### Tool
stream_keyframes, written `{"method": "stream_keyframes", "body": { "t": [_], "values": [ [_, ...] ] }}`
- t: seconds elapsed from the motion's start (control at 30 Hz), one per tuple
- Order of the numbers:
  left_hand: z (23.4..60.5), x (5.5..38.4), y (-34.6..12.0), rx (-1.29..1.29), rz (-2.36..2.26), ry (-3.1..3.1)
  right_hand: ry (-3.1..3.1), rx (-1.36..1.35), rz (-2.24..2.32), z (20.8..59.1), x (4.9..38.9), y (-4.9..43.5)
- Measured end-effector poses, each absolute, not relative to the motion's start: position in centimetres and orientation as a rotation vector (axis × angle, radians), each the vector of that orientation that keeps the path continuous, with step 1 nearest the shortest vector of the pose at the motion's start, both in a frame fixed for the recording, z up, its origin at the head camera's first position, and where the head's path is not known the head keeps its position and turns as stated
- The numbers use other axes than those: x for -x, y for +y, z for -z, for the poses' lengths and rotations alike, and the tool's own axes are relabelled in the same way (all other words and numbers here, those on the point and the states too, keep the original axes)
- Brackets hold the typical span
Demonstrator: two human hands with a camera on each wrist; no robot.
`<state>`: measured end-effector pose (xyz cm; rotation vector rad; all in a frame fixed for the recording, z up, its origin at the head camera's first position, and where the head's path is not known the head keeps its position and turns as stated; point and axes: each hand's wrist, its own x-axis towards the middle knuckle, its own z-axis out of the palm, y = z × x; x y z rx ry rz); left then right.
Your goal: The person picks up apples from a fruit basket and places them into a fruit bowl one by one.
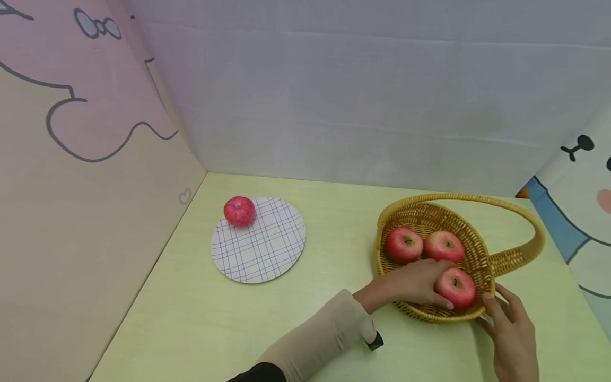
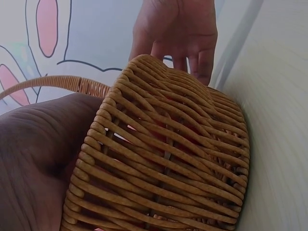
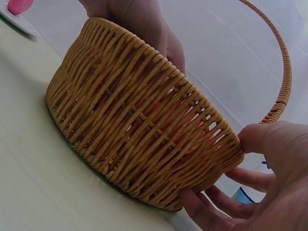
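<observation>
From the left hand (image 1: 420, 278), the near apple (image 1: 457, 292) lay at about three o'clock, low inside the basket (image 1: 431, 214), with thumb and fingers curled round its left side, touching. The left hand was the nearer one; the right hand (image 1: 513, 331) sat at four o'clock from that apple, its fingers clamped on the rim, thumb above and the others against the outer wall. The near apple's stem pointed up toward the head camera; being roundish, it showed no clear long axis. The basket's handle (image 1: 515, 259) leaned toward two o'clock. On the bench (image 1: 343, 239), a plate (image 1: 267, 249) stood well apart at nine o'clock.
</observation>
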<state>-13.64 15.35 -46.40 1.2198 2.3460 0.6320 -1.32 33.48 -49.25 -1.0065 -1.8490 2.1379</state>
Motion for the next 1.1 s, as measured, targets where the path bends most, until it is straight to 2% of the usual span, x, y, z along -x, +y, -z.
{"method": "stream_keyframes", "body": {
  "t": [1.1],
  "values": [
    [46.6, 12.9, 16.3, -1.169, -0.625, 2.428, -1.826, 0.972, -2.160, 49.8, 1.1, 33.6]
  ]
}}
